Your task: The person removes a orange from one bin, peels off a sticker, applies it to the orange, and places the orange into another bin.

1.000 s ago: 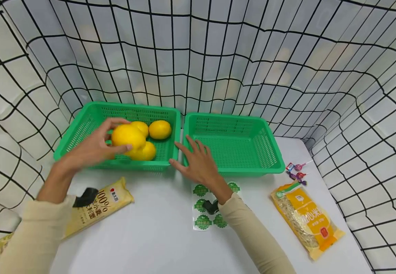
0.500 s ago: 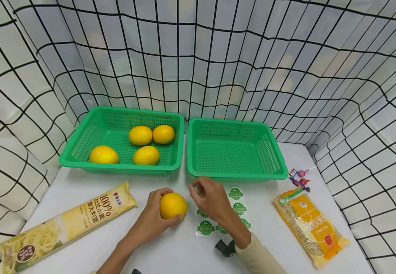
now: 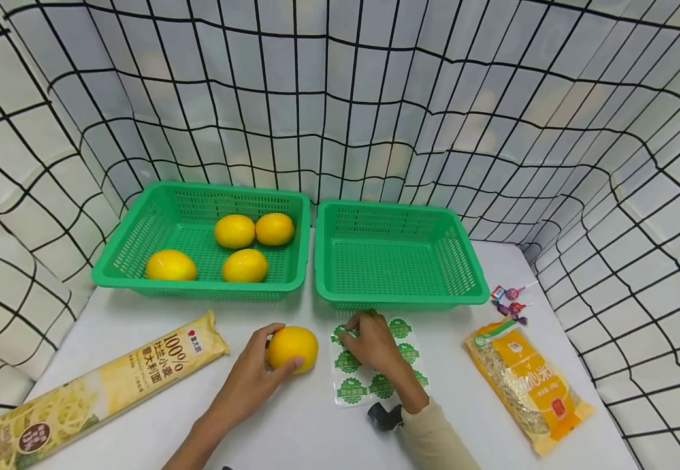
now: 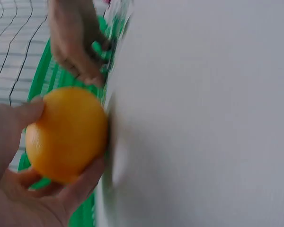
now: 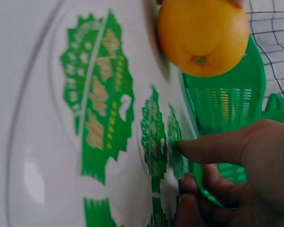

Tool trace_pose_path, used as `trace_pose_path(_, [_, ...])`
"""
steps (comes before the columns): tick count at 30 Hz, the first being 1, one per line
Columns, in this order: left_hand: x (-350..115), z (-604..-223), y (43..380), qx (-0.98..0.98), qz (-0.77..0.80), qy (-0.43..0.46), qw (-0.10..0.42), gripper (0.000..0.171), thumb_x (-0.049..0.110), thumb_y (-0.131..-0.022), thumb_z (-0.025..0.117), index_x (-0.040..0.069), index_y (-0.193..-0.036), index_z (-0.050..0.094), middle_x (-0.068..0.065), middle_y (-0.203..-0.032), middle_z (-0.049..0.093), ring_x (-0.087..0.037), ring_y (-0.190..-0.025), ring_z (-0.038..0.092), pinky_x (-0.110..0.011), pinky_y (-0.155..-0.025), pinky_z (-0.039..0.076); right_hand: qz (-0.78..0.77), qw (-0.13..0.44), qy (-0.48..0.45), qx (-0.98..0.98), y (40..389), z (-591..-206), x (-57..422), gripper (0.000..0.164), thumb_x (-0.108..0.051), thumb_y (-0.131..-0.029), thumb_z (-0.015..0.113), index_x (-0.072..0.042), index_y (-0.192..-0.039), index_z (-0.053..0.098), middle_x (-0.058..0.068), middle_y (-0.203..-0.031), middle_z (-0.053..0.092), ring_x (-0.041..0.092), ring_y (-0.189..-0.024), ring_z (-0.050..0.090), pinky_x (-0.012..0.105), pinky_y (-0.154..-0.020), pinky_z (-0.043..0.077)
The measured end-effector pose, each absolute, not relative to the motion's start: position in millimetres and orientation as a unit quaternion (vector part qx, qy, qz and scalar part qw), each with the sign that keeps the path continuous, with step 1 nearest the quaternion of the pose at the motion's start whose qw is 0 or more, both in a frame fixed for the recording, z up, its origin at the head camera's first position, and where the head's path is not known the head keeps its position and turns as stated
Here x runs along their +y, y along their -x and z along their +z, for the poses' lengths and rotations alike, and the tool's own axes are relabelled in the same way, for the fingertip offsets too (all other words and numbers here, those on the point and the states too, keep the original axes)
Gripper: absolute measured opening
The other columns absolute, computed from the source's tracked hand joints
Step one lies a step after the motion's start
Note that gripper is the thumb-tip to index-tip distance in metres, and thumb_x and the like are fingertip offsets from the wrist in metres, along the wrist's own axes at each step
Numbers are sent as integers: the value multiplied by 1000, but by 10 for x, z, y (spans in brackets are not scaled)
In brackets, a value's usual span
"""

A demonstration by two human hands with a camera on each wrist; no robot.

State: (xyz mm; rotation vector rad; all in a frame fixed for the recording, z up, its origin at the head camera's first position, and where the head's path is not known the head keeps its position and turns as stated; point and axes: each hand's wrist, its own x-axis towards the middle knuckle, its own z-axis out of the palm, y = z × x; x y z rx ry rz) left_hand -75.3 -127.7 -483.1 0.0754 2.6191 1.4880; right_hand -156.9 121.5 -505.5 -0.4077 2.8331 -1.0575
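Shifted down since half a second ago, my right hand [image 3: 375,346] has its thumb [image 5: 217,145] on a sticker [image 5: 174,127], whether pinching I can't tell; my left hand [image 3: 251,375] grips a fruit [image 3: 292,348], likely to steady it; four more lie beyond in the left basket [image 3: 198,288]

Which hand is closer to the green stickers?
Right: the right hand is over the green stickers, and the left hand is off to their left, gripping a yellow fruit.

In the head view the right grip [image 3: 377,344] hides part of the sticker sheet [image 3: 367,376]
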Motion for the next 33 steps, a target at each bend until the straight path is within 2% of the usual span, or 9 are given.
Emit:
trace_pose_path(2, [-1203,-4882,758,863,502,-12,45,74,38,-100,77,9,-157,40,-17,-154,50,-29,-124,56,-43,-98,51,-361,62,133,921,1562,-5042,1237,12,-12,-96,75,-3,-101,68,7,-95,64,19,-88,57,35,-78,50])
trace_pose_path(7, [-1124,-4898,735,845,532,-27,44,73,26,-104,71,5,-162,32,-21,-161,38,-33,-136,52,-46,-107,53,-417,114,124,893,1541,-4986,1281,21,-10,-99,70,-1,-115,59,9,-100,63,19,-88,58,35,-77,52])
trace_pose_path(10, [-1141,-4884,726,833,548,-38,63,74,19,-105,69,5,-165,27,-23,-164,30,-36,-142,48,-44,-110,53,-414,120,116,895,1534,-4980,1260,27,-13,-98,74,1,-118,63,8,-98,63,18,-85,58,33,-74,52])
trace_pose_path(12, [-1156,-4892,726,826,557,-41,69,75,15,-105,69,4,-165,25,-24,-165,28,-37,-143,48,-41,-109,54,-396,112,115,904,1527,-4990,1229,26,-15,-96,77,1,-114,68,6,-92,63,16,-80,55,29,-69,49])
trace_pose_path(17, [-1153,-4929,732,820,569,-41,54,74,14,-105,69,4,-165,26,-25,-163,30,-38,-143,49,-41,-108,54,-390,104,117,908,1513,-4987,1208,14,-14,-94,78,-3,-98,70,4,-87,62,15,-77,54,26,-66,46])
trace_pose_path(22, [-1132,-4958,760,816,576,-31,38,73,18,-104,71,4,-163,31,-24,-162,33,-39,-142,48,-41,-106,56,-480,129,89,863,1482,-4898,1338,18,-16,-99,74,-3,-106,65,8,-97,66,17,-88,61,29,-75,52])
trace_pose_path(25, [-1117,-4977,773,814,580,-24,33,74,21,-103,73,4,-163,33,-24,-162,34,-39,-143,48,-41,-106,56,-532,120,69,836,1417,-4782,1380,19,-17,-101,73,-4,-110,63,9,-99,67,19,-91,61,29,-77,51])
trace_pose_path(29, [-1120,-4988,772,818,575,-16,23,74,25,-103,74,5,-162,35,-23,-160,37,-39,-142,48,-40,-104,57,-566,122,118,807,1348,-4636,1234,21,-20,-103,72,-4,-112,61,11,-100,70,24,-92,63,32,-77,53])
trace_pose_path(33, [-1135,-5010,770,821,570,-17,15,75,27,-101,76,6,-162,37,-23,-158,40,-39,-139,50,-39,-103,58,-546,105,172,813,1359,-4642,1002,20,-20,-103,72,-4,-111,63,9,-101,71,19,-91,65,28,-81,56])
